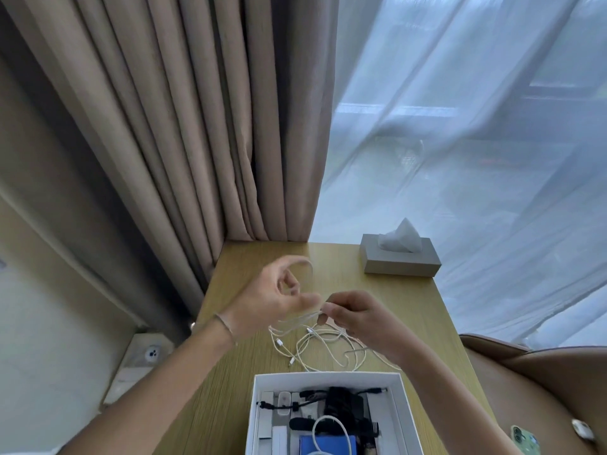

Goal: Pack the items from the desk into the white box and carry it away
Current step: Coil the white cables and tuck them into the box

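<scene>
Packing looks partly done: white box [402,402] at bottom centre already holds dark gear and a cable. Both hands, left hand [276,303] and right hand [358,315], pinch one white cable [295,320] mid-frame, coiling it; more loose cables [328,349] remain on the desk [249,257]

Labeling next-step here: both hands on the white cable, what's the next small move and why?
Probably another wrap: the right hand pinches the white cable while the left hand loops it, yet most lies loose on the desk behind the white box.
</scene>
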A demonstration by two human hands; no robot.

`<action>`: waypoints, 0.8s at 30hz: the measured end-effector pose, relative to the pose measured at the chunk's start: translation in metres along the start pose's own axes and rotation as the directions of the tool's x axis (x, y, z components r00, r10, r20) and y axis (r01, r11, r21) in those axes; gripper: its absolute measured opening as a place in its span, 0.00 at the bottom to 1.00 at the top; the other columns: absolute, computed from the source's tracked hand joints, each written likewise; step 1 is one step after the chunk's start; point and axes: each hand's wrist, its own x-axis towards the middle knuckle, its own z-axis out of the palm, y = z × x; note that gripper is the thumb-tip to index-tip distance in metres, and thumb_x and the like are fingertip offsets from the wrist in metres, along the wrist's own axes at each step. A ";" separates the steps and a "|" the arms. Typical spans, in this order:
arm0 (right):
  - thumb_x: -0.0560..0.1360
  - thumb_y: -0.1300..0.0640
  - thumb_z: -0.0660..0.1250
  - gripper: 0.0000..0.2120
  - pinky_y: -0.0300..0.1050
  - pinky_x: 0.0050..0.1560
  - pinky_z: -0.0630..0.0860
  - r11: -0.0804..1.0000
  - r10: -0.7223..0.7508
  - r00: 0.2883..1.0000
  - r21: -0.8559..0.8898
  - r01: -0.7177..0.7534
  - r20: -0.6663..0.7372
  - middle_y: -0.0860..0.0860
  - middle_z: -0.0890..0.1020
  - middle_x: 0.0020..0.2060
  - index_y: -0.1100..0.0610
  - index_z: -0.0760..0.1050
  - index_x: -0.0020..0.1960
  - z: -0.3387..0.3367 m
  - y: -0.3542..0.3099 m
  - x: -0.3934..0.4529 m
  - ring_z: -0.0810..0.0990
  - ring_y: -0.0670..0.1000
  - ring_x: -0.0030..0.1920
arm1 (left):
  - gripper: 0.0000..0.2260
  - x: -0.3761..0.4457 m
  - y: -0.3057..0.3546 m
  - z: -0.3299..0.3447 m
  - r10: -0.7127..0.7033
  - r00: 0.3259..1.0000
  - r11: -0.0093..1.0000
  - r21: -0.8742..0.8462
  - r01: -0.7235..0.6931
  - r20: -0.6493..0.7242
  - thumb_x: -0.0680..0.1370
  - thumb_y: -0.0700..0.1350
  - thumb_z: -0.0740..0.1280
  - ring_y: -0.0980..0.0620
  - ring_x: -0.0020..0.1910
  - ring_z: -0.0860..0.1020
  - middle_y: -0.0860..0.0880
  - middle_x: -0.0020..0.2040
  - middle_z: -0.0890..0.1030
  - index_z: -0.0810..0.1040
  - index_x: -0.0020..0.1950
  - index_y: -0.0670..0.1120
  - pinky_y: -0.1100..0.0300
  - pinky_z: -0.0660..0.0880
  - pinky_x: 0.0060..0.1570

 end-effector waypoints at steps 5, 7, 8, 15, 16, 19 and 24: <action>0.81 0.55 0.67 0.15 0.40 0.28 0.58 0.993 0.005 0.998 -0.121 -0.013 -0.065 0.42 0.69 0.23 0.50 0.82 0.36 0.009 -0.006 0.010 0.62 0.44 0.25 | 0.42 -0.003 -0.007 0.025 -0.071 0.991 0.945 0.326 0.029 0.118 0.57 0.67 0.78 0.60 0.38 0.77 0.56 0.46 0.77 0.64 0.68 0.70 0.56 0.80 0.45; 0.79 0.55 0.69 0.14 0.39 0.26 0.59 0.982 -0.004 0.995 -0.190 -0.014 -0.096 0.42 0.72 0.21 0.49 0.81 0.34 0.013 -0.004 0.012 0.63 0.42 0.23 | 0.39 -0.004 -0.008 0.026 -0.070 0.987 0.922 0.387 0.009 0.143 0.60 0.69 0.74 0.62 0.35 0.78 0.57 0.41 0.80 0.64 0.68 0.67 0.59 0.77 0.38; 0.78 0.55 0.70 0.13 0.38 0.26 0.60 0.979 -0.007 0.993 -0.203 -0.018 -0.120 0.43 0.74 0.21 0.50 0.80 0.35 0.014 -0.003 0.013 0.64 0.41 0.23 | 0.34 -0.004 -0.009 0.026 -0.077 0.984 0.923 0.386 0.009 0.160 0.63 0.68 0.72 0.62 0.32 0.77 0.57 0.37 0.81 0.67 0.67 0.64 0.61 0.74 0.35; 0.74 0.52 0.75 0.13 0.36 0.23 0.59 0.988 -0.035 0.978 -0.157 0.003 -0.203 0.46 0.74 0.22 0.49 0.70 0.44 0.024 -0.002 0.014 0.62 0.43 0.22 | 0.20 -0.015 -0.019 0.020 -0.162 0.944 0.973 0.204 0.105 0.288 0.83 0.55 0.60 0.54 0.28 0.69 0.56 0.28 0.74 0.77 0.32 0.53 0.59 0.67 0.32; 0.75 0.52 0.74 0.11 0.36 0.23 0.58 0.990 -0.032 0.981 -0.141 0.004 -0.192 0.45 0.72 0.22 0.50 0.71 0.44 0.023 -0.003 0.014 0.61 0.44 0.23 | 0.20 -0.016 -0.022 0.016 -0.174 0.932 0.980 0.145 0.134 0.317 0.83 0.55 0.60 0.53 0.29 0.68 0.54 0.29 0.73 0.75 0.32 0.52 0.58 0.66 0.33; 0.80 0.54 0.68 0.10 0.35 0.26 0.59 0.998 0.011 0.988 -0.064 -0.021 -0.152 0.43 0.69 0.23 0.53 0.76 0.40 0.016 -0.001 0.011 0.62 0.45 0.26 | 0.19 -0.019 -0.029 0.001 -0.193 0.912 0.966 -0.094 0.241 0.361 0.84 0.50 0.58 0.54 0.29 0.64 0.51 0.31 0.67 0.70 0.33 0.50 0.61 0.64 0.33; 0.83 0.60 0.63 0.14 0.39 0.30 0.66 0.996 0.089 0.990 0.017 -0.088 -0.113 0.44 0.69 0.24 0.58 0.79 0.39 0.009 0.005 0.001 0.65 0.45 0.26 | 0.14 -0.024 -0.039 -0.013 -0.323 0.913 0.760 -0.507 0.408 0.250 0.81 0.45 0.54 0.53 0.29 0.60 0.51 0.30 0.61 0.68 0.36 0.49 0.59 0.67 0.31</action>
